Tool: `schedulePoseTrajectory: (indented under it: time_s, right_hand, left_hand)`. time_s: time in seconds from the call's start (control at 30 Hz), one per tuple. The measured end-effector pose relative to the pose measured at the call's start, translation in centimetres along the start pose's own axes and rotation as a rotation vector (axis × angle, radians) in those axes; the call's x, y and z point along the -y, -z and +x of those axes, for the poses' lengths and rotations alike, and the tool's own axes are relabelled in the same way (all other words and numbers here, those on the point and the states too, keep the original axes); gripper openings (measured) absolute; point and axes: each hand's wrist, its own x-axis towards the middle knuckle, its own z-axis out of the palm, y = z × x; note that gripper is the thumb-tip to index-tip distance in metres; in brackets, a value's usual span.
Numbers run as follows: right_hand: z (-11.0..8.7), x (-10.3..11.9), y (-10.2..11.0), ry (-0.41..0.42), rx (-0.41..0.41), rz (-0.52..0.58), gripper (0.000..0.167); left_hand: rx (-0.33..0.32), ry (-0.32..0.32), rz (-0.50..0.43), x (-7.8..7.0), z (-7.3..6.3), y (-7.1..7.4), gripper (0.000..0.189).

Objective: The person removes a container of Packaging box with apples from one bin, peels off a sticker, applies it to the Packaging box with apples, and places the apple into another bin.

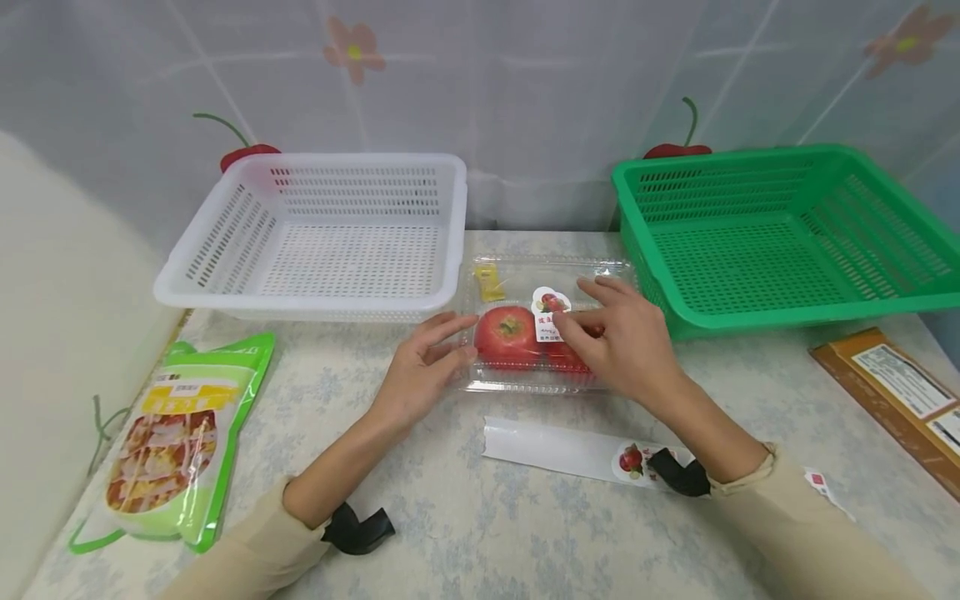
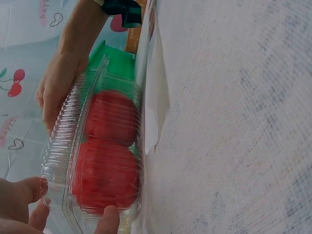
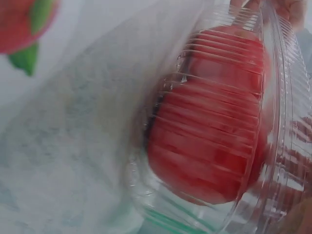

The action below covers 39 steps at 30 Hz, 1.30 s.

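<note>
A lidded clear plastic box (image 1: pixel 592 385) lies on the table, with red tomatoes (image 1: pixel 507 335) and a small yellow packet (image 1: pixel 491 283) visible through it. On its lid is a white sticker (image 1: pixel 550 313) with a red fruit picture. My left hand (image 1: pixel 422 367) touches the box's left end with extended fingers and thumb, on the lid and the side in the left wrist view. Above the lid my right hand (image 1: pixel 626 337) touches the sticker's right edge, its other fingers spread over the lid. In the right wrist view the right hand is mostly out of frame.
A white basket (image 1: pixel 309 310) stands back left, a green basket (image 1: pixel 787 319) back right. Nearer me lies a white label strip (image 1: pixel 555 446). A green food pouch (image 1: pixel 187 442) is at the left, a brown packet (image 1: pixel 885 400) at the right.
</note>
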Motion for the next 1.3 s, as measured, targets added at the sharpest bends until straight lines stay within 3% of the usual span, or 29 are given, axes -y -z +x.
schedulePoseTrajectory:
  time_s: [0.1, 0.2, 0.3, 0.5, 0.57, 0.63, 0.87, 1.1, 1.3]
  right_hand:
    - [-0.3, -0.3, -0.2, 0.043, -0.064, 0.035, 0.027]
    - [-0.4, -0.4, -0.2, 0.054, -0.044, 0.013, 0.025]
    - [-0.4, -0.3, -0.2, 0.033, 0.023, -0.046, 0.029]
    - [-0.1, 0.3, -0.1, -0.037, 0.232, -0.243, 0.055]
    - [0.1, 0.5, -0.1, -0.05, 0.264, -0.283, 0.058]
    - [0.1, 0.5, -0.2, -0.056, 0.237, -0.284, 0.057]
    - [-0.4, 0.3, -0.3, -0.03, 0.012, -0.164, 0.037]
    - [-0.5, -0.1, 0.0, 0.026, 0.088, -0.106, 0.043]
    - [-0.6, -0.6, 0.0, 0.103, -0.002, 0.039, 0.025]
  left_hand:
    - [0.004, 0.003, 0.003, 0.1, 0.0, 0.0, 0.044]
    - [0.005, 0.003, 0.013, 0.1, -0.1, 0.0, 0.043]
    - [0.004, -0.004, 0.016, 0.1, -0.1, -0.1, 0.042]
    - [0.011, -0.021, 0.035, 0.2, -0.3, -0.1, 0.042]
    - [0.012, -0.022, 0.04, 0.2, -0.3, -0.1, 0.042]
    - [0.014, -0.021, 0.041, 0.2, -0.2, -0.1, 0.042]
    - [0.011, -0.026, 0.051, 0.2, 0.0, -0.1, 0.041]
    - [0.012, -0.029, 0.05, 0.1, -0.2, -0.2, 0.042]
    - [0.003, -0.028, 0.05, 0.2, -0.2, -0.2, 0.043]
